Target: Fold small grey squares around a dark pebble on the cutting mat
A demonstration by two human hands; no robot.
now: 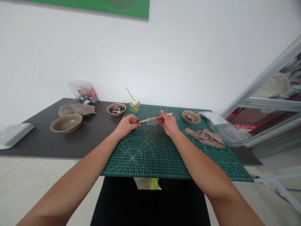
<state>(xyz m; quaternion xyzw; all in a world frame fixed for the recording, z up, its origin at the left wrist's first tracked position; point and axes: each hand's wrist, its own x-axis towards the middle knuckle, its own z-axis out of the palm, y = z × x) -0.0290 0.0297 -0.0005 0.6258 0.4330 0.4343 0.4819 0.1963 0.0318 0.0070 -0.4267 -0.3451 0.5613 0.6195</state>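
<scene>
A pair of thin wooden chopsticks [148,119] spans the gap between my hands, above the green cutting mat [145,153]. My left hand [129,125] is closed on their left end, fingertips pinched together. Farther right, my right hand [168,123] grips the sticks near their other end, with the tips poking out past the fingers. Beneath the chopsticks lies a small grey square [151,122]. A small jar [135,106] with a white top and a stick leaning out of it stands behind my left hand.
Left of the jar is a bowl of stones [116,109]; another bowl [191,117] holds a few dark pieces at right. Brown cloths [207,137] [76,108], a wide bowl [66,123], a plastic tub [83,92], a plastic bag [223,128] and a white device [15,134] lie around.
</scene>
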